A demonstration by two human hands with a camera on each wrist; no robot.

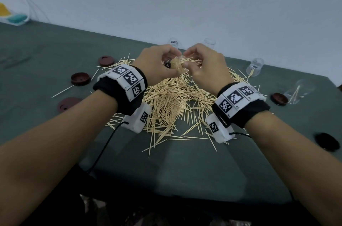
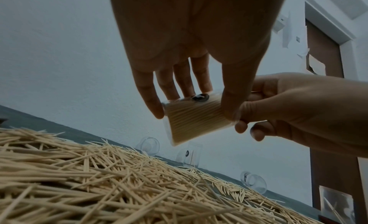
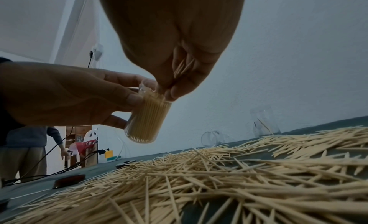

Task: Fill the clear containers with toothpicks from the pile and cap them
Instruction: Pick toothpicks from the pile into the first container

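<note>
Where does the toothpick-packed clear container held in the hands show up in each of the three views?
Head: the filled container sits upper centre, mostly hidden between the left hand and the right hand.
Left wrist: centre, tilted, gripped by the left hand's fingers.
Right wrist: left of centre, the right hand pinching toothpicks at its mouth.
Shared landmark: the toothpick pile below it.

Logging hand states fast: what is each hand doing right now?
Left hand: holds the clear container packed with toothpicks.
Right hand: pinches a few toothpicks at the container's mouth.
</note>
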